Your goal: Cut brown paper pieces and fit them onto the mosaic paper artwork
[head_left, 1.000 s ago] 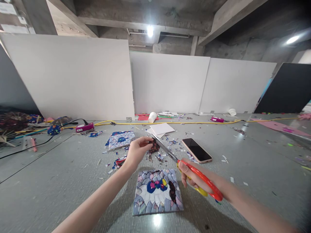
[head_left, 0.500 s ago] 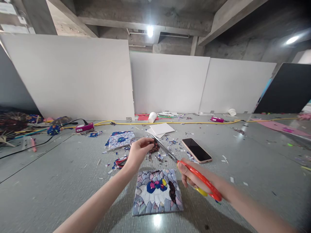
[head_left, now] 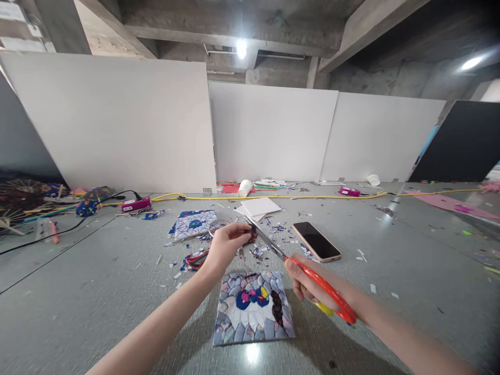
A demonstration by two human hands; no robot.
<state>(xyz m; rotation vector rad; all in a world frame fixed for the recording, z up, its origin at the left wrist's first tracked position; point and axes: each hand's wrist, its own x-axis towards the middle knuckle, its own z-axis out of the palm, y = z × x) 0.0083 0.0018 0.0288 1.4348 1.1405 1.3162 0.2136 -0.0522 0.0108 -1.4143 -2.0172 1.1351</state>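
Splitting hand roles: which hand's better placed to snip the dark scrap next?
Likely right: the right hand holds the scissors, blades at the dark scrap; the left hand pinches that scrap.

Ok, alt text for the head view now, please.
A right hand holds red-and-yellow scissors against a dark scrap pinched by the left hand, above a patchwork panel on a grey table.
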